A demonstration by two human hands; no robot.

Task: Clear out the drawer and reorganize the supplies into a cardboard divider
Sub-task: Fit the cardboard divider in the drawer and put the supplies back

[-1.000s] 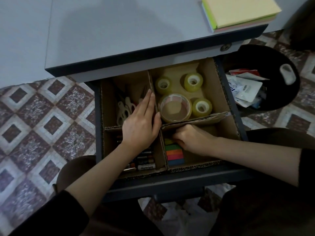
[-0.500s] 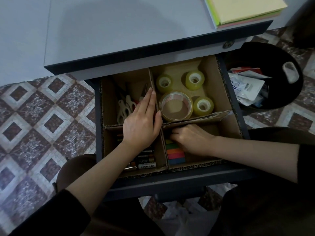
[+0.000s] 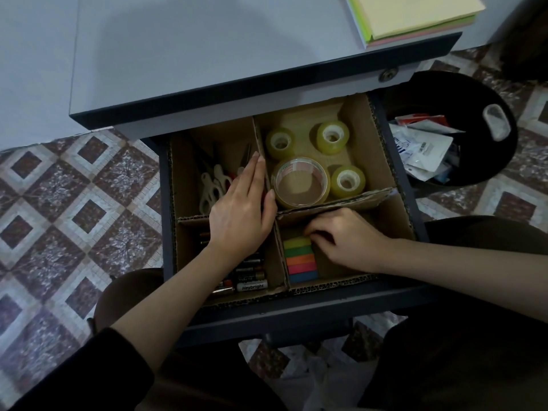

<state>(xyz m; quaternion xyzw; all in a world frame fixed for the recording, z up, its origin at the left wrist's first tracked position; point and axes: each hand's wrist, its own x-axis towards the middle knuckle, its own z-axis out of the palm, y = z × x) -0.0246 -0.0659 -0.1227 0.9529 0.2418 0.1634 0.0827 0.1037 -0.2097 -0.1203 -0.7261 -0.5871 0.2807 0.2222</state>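
Drawer (image 3: 296, 315) stands pulled out from under the desk (image 3: 207, 54), and the cardboard divider (image 3: 364, 143) sits inside it, splitting it into four compartments.

The back left compartment has scissors (image 3: 210, 188) with pale handles. The back right one has a large clear tape roll (image 3: 301, 182) lying flat and three small tape rolls (image 3: 332, 136) around it. Batteries (image 3: 250, 277) lie in the front left compartment (one label reads "Heybright"). A stack of coloured sticky notes (image 3: 299, 259) lies flat in the front right one, against the middle partition.

The left hand (image 3: 241, 209) reaches over the batteries. Its fingers are straight and held together, laid along the left side of the middle partition at the back. Its thumb lies on the other side, just beside the large tape roll. It has hold of nothing that shows.

The right hand (image 3: 347, 241) is down in the front right compartment with its fingers curled. Their tips are at the far end of the sticky notes, just under the cross partition. Whether they grip the stack or only touch it, I cannot tell.

A pad of yellow, green and pink paper (image 3: 415, 16) rests on the desk's far right corner. A black bin (image 3: 462, 90) holding wrappers (image 3: 424, 143) stands on the tiled floor (image 3: 74, 203), just to the right of the drawer.
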